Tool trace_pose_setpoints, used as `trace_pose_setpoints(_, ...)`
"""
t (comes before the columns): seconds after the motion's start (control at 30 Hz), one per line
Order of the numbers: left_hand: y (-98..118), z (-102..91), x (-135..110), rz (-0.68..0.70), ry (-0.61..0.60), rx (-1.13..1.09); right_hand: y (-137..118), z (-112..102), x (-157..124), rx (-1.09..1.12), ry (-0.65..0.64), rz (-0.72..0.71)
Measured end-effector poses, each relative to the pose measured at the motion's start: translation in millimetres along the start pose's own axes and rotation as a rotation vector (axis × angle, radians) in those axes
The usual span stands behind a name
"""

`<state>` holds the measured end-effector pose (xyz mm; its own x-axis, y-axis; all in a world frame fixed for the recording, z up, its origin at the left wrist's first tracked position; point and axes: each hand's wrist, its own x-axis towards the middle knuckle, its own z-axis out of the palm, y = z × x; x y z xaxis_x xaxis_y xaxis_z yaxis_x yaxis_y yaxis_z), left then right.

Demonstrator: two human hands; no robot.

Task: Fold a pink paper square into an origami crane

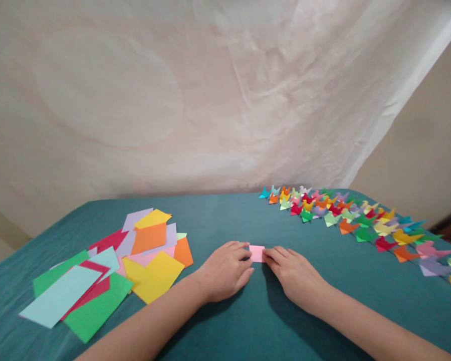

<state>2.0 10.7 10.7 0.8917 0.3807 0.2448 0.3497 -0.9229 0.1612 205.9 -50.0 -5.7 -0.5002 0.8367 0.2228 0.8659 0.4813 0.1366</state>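
A small pink piece of paper [256, 253] lies on the table between my hands; it looks folded, though its layers are too small to make out. My left hand [227, 271] has its curved fingertips on the paper's left edge, the thumb lower down and apart from the fingers. At the right edge, my right hand [291, 276] pinches the paper between thumb and fingers. Both forearms reach in from the bottom of the view. The fingers cover the paper's side edges.
Loose coloured paper sheets [158, 276] lie overlapping on the left. Several rows of small folded paper birds [348, 226] stand along the right side. A dark green cloth [225, 215] covers the table, and a pale hanging sheet [218, 100] rises behind it.
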Motion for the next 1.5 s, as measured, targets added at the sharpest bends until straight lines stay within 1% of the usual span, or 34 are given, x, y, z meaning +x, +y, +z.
trace_pose_setpoints(0.1, -14, 5.8, 2, -0.049, 0.049, -0.191, 0, 6, -1, 0.006, 0.038, 0.001)
trace_pose_setpoints(0.13, -18, 8.5, 2, -0.093, 0.090, -0.236, 1, 8, -2, 0.009, 0.047, 0.001)
trace_pose_setpoints(0.2, -25, 13.7, 3, -0.185, 0.168, -0.268, 1, 11, -2, 0.018, 0.059, 0.003)
trace_pose_setpoints(0.23, -27, 16.0, 4, -0.192, 0.166, -0.265, 2, 12, -3, 0.024, 0.065, 0.005)
trace_pose_setpoints(0.37, -27, 20.0, 4, -0.154, 0.061, -0.216, 2, 14, -4, 0.053, 0.098, 0.008)
trace_pose_setpoints(0.43, -25, 18.8, 3, -0.144, 0.039, -0.197, 2, 14, -4, 0.055, 0.107, 0.001)
trace_pose_setpoints(0.73, -18, 8.2, 3, -0.080, 0.073, -0.236, 2, 13, -4, 0.071, 0.136, -0.005)
trace_pose_setpoints(0.9, -16, 8.1, 1, -0.070, 0.062, -0.229, 3, 13, -3, 0.104, 0.143, 0.021)
trace_pose_setpoints(1.1, -15, 9.9, 0, -0.015, 0.060, -0.194, 3, 14, -4, 0.212, 0.135, 0.061)
trace_pose_setpoints(1.27, -15, 12.1, 1, -0.002, 0.077, -0.168, 4, 11, -1, 0.279, 0.126, 0.022)
trace_pose_setpoints(1.4, -11, 11.2, 3, 0.018, 0.082, -0.098, 6, 12, 0, 0.298, 0.130, -0.020)
trace_pose_setpoints(1.5, -7, 9.0, 4, 0.032, 0.090, -0.068, 7, 13, 1, 0.327, 0.116, -0.010)
